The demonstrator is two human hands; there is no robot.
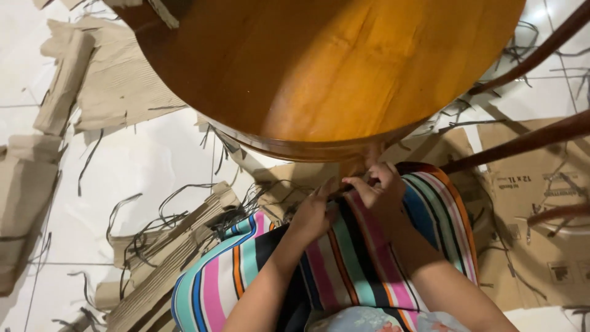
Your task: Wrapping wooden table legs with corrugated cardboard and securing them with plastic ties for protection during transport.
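table: round wooden table [319, 67], glossy orange-brown top with a moulded rim, seen from above and tilted toward the camera
table edge: its near rim hangs just over the lap, right above both hands
left hand [313, 212]: fingers curled, tips pressed under the rim beside the other hand
right hand [378, 187]: fingers bent at the same spot under the rim, touching the left hand's fingertips
held item: hidden between the fingers, too small to tell

Both hands, left hand [313, 212] and right hand [378, 187], meet under the round wooden table [319, 67].
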